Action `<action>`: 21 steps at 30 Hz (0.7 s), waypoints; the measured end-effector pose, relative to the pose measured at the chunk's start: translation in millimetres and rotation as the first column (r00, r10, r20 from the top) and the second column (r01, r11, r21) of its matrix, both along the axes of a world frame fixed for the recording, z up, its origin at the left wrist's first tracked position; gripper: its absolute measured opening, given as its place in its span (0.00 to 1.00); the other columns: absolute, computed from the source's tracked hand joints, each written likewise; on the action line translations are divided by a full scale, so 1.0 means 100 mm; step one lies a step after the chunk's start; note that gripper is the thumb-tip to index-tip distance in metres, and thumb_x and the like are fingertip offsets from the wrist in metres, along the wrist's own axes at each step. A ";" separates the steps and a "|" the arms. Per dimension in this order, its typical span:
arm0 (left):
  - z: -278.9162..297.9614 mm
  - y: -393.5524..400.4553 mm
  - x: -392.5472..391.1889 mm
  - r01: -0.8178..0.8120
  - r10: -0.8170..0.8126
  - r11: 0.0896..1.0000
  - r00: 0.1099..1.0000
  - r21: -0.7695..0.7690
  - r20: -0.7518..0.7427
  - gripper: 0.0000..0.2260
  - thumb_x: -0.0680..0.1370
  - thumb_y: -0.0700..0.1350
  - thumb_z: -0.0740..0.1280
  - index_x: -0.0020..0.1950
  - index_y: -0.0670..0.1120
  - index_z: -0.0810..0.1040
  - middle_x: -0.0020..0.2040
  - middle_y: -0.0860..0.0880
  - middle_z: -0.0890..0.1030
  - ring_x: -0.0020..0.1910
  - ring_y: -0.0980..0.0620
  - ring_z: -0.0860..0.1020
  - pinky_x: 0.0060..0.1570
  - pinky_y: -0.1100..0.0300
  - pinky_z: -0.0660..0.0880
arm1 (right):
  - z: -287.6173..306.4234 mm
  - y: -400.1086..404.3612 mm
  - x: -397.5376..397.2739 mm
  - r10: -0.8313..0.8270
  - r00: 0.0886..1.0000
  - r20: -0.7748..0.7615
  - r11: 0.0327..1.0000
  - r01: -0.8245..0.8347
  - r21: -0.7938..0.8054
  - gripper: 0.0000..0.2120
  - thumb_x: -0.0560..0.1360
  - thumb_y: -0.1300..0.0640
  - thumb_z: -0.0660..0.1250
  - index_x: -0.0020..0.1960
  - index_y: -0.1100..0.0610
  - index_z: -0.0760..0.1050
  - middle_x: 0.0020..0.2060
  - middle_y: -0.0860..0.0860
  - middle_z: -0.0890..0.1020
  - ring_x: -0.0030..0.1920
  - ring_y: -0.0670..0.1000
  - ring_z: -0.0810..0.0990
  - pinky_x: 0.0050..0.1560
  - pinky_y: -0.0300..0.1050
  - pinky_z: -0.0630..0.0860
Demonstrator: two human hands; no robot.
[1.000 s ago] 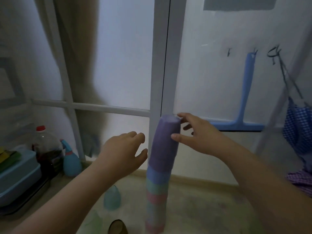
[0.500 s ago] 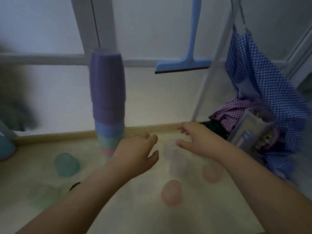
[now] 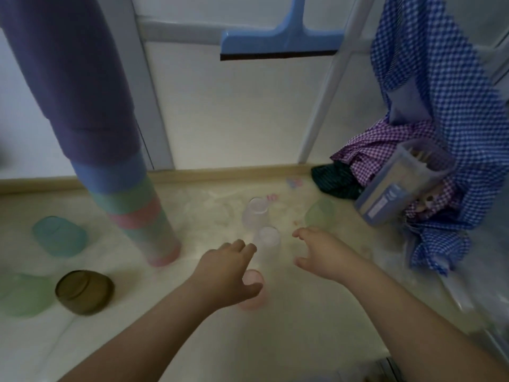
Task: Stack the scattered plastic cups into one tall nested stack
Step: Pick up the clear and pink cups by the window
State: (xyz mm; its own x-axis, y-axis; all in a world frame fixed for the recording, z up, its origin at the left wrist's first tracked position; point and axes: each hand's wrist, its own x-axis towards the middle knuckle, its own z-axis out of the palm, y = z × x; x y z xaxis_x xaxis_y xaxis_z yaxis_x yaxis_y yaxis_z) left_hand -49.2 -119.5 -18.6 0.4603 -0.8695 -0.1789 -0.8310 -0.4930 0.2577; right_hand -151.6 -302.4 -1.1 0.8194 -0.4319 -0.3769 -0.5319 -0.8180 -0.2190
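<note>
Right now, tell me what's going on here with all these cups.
A person is gathering loose plastic cups from the floor to add to a tall stack that stands at the left. Both hands are open and empty: the left hand hovers over a pink cup, the right hand reaches beside a clear cup. Another clear cup, a light green cup, a teal cup and a brown cup still wait.
</note>
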 end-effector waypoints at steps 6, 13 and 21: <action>-0.31 -0.20 -0.08 -0.022 0.042 0.974 0.995 0.227 -0.085 0.33 0.67 0.61 0.69 0.66 0.49 0.63 0.59 0.47 0.74 0.57 0.45 0.74 0.50 0.52 0.73 | -0.17 -0.23 0.11 0.076 0.997 0.022 0.996 -0.077 0.048 0.28 0.72 0.45 0.66 0.69 0.49 0.63 0.68 0.50 0.69 0.67 0.51 0.70 0.63 0.56 0.71; -0.25 -0.29 -0.04 -0.106 0.139 0.964 0.983 0.244 -0.120 0.28 0.66 0.58 0.71 0.60 0.48 0.67 0.54 0.47 0.75 0.50 0.45 0.76 0.42 0.56 0.70 | -0.23 -0.38 0.14 0.141 0.988 0.071 0.982 -0.148 0.117 0.27 0.72 0.47 0.67 0.68 0.50 0.64 0.66 0.50 0.71 0.67 0.51 0.70 0.64 0.52 0.71; 0.43 -0.64 0.32 -0.179 0.178 0.982 0.984 -0.050 -0.028 0.28 0.65 0.58 0.72 0.58 0.49 0.64 0.55 0.47 0.77 0.47 0.45 0.76 0.43 0.55 0.73 | -0.02 -0.56 0.13 0.125 0.977 0.176 0.980 -0.149 0.132 0.26 0.74 0.49 0.67 0.69 0.52 0.65 0.65 0.52 0.72 0.63 0.51 0.72 0.62 0.45 0.71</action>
